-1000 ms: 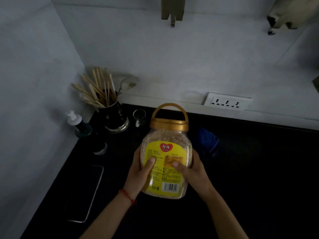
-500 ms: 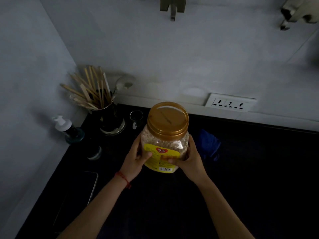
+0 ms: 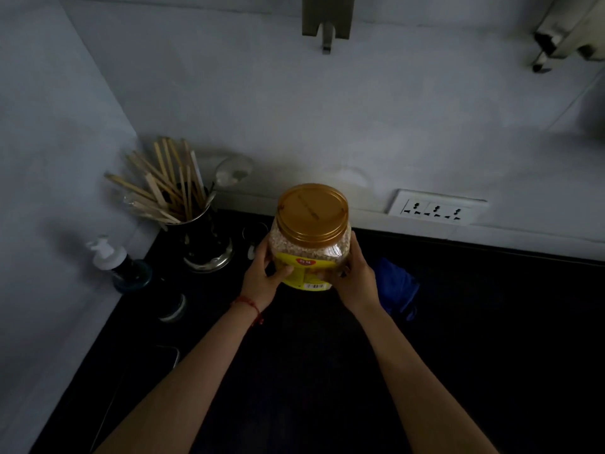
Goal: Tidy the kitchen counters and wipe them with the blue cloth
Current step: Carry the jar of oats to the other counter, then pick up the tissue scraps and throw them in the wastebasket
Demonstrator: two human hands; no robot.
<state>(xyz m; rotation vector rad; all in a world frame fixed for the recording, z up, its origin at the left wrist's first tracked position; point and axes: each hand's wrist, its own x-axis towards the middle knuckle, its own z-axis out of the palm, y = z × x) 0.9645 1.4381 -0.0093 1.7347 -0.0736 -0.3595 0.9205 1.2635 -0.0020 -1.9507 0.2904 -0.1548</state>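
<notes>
The jar [image 3: 309,237] is clasped by both hands [image 3: 262,276] [image 3: 357,278]; tidying is underway, and setting it down at 12 o'clock is judged next.

Jar [image 3: 309,253]: clear plastic, smooth, grainy pale flakes showing thru; glossy yellow paper/film label. Lid [image 3: 312,211]: amber plastic, slight sheen, ribbed rim. Table [image 3: 458,339]: black, smooth, mostly matt in dim light. Cloth [image 3: 397,288]: blue, soft, rumpled fabric. Utensil cup [image 3: 204,244]: shiny metal w/ reflective base; sticks [image 3: 163,188] in it: pale bare wood, matt. Pump bottle [image 3: 116,262]: white plastic top, dark glossy body. Wall [image 3: 294,119]: matt, pale. Socket plate [image 3: 435,209]: white smooth plastic.
</notes>
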